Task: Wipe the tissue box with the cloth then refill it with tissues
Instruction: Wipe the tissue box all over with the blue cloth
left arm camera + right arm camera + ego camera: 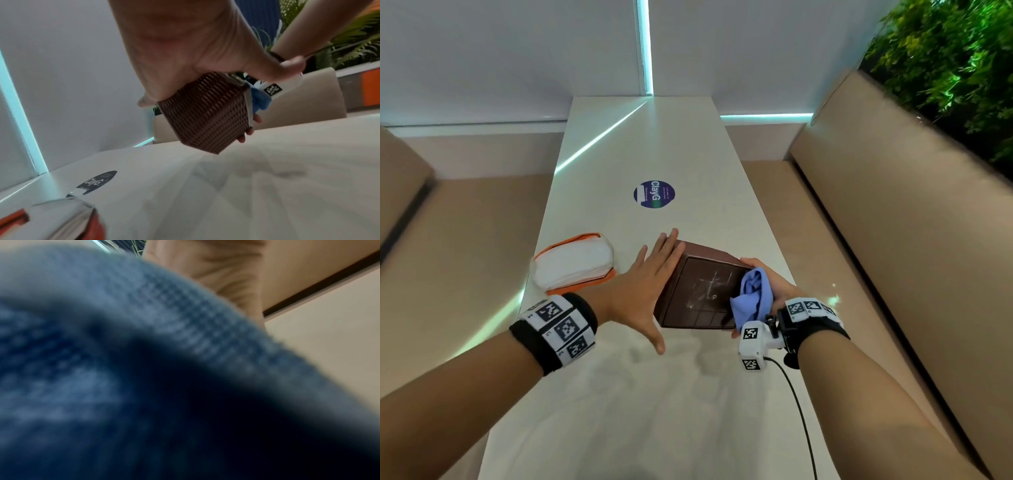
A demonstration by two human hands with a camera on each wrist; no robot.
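Now lifting the brown tissue box (702, 291) off the white table (654, 411), tilted, one corner hanging just above the surface in the left wrist view (207, 120). Pressing the left hand (643, 291) flat against the box's left side, fingers straight and reaching past its far edge, thumb spread toward the near edge of the table; seen from the wrist, the palm (185, 48) is lying against the ribbed wall. Gripping the box's right side with the right hand (774, 291), fingers curling round underneath, fingertips (249, 129) peeking out below the box's edge. Bunching the blue cloth (751, 298) in that same hand against the right rim of the box; filling nearly the whole right wrist view with the cloth's weave (164, 321), blurred. Facing a smooth, shiny panel of the box toward the head camera; not possible to tell whether that panel is top or bottom. Resting near the left edge of the table, just beyond the left wrist: the tissue pack (573, 262), white with orange trim, lying flat and apart from the box. Sitting farther along the table's middle: a round dark sticker (654, 194). Flanking the table on the right: a beige bench (893, 222).
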